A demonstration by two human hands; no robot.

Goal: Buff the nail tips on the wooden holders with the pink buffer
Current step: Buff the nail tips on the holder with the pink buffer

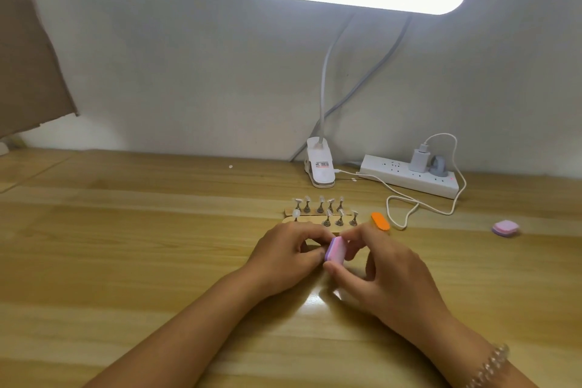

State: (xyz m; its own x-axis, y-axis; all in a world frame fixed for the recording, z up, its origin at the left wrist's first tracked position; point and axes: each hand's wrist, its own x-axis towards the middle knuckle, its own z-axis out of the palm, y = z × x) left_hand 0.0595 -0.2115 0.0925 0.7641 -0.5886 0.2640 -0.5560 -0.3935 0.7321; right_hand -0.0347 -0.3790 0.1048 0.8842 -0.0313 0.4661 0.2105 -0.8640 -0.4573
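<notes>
Two wooden holders [302,218] lie side by side at the middle of the table, with several small stands carrying pale nail tips [321,200]. Just in front of them my right hand [384,274] pinches a pink buffer [335,249] between thumb and fingers. My left hand [283,257] is curled up against the buffer's left face; what its fingertips hold is hidden behind them. Both hands sit close together above the tabletop.
An orange buffer [380,221] lies right of the holders, and a second pink buffer [505,228] lies far right. A white clip lamp [319,167], a power strip [409,178] and a looping white cable [406,211] are behind. Brown cardboard [28,50] leans at the left.
</notes>
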